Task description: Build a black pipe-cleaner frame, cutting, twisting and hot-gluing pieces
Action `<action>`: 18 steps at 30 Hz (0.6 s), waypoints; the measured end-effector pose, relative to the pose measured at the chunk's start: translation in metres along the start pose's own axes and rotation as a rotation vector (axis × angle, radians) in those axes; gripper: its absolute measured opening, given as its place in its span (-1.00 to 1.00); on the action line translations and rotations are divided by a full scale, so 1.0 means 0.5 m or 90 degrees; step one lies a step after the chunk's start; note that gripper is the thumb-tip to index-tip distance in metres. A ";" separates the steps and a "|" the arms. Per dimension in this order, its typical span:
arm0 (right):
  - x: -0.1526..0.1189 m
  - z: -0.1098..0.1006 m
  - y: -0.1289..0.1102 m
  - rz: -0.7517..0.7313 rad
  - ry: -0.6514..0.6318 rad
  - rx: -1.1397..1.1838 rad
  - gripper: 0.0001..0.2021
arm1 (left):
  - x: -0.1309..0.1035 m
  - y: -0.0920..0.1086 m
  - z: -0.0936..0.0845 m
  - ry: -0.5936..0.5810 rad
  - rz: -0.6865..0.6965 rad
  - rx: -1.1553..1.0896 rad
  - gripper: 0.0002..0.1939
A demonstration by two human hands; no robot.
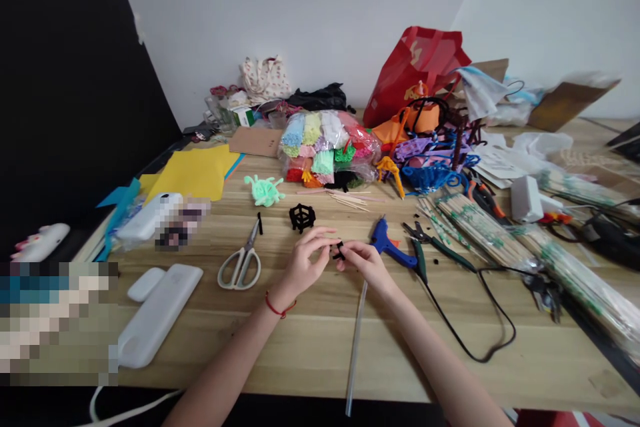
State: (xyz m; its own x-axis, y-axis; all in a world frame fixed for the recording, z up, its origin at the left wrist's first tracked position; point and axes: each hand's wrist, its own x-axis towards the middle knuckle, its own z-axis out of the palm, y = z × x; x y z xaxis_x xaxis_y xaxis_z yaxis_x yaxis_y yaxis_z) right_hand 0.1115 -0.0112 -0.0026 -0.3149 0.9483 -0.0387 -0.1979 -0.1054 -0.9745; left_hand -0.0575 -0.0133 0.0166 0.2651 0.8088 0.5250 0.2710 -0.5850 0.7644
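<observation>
A clear plastic bag (325, 147) near the back of the wooden table (310, 340) is stuffed with fuzzy pipe cleaners in blue, yellow, pink, green and orange. A red shopping bag (415, 67) stands behind it against the wall; you cannot see what is inside.

The left hand (305, 260) and the right hand (365, 261) meet over the middle of the table. Both are curled small, with fingertips pinching a little black pipe cleaner piece (339, 251) between them. It sits just above the table top.

Just past the hands sits a black pipe cleaner shape (302, 217). White scissors (243, 263) lie to the left. A blue glue gun (387, 245) lies close on the right, with pliers (430, 247) beside it. A clear glue stick (356, 347) lies between the arms, reaching the near edge. Bare wood shows in front, on both sides of the arms.
</observation>
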 end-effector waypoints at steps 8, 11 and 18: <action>0.003 -0.003 0.000 -0.008 -0.007 -0.028 -0.69 | 0.003 0.000 -0.004 0.000 -0.035 -0.027 -0.80; 0.001 -0.003 -0.004 -0.011 -0.018 -0.044 -0.69 | 0.001 -0.002 -0.002 -0.002 -0.123 -0.074 -0.82; -0.008 0.000 -0.015 -0.010 -0.094 -0.066 -0.72 | -0.002 -0.002 -0.001 -0.155 -0.191 -0.090 -0.72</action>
State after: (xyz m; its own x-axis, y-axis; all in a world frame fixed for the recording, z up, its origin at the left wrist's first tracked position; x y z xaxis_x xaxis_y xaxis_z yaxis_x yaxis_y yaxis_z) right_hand 0.1142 -0.0140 0.0050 -0.4470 0.8945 0.0029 -0.1094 -0.0514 -0.9927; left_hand -0.0584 -0.0135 0.0154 0.4098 0.8941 0.1805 0.2442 -0.2982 0.9227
